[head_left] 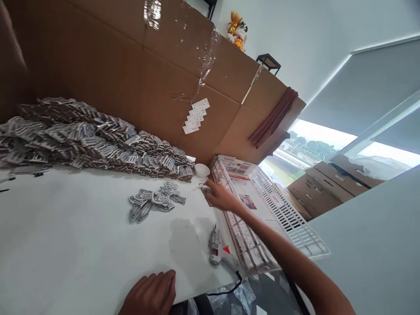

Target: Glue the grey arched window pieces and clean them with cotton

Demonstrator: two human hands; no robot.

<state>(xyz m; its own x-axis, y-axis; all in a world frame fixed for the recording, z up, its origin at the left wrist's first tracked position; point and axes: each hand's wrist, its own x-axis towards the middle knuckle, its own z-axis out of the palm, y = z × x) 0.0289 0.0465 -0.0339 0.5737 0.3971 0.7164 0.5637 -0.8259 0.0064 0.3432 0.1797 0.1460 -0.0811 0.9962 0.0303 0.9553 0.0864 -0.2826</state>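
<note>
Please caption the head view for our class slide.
Right hand near the bowl, left hand at the table edge, glue gun and grey pieces on top.

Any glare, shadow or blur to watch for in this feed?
Head view: window washed out in places, clear tape glinting on the cardboard; same view, a soft shadow on the table left of the glue gun, and the right hand slightly smeared.

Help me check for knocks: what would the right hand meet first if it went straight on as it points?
The right hand would probably meet the pile, at its right end; the bowl sits close to that line, though, and depth is unclear.
</note>
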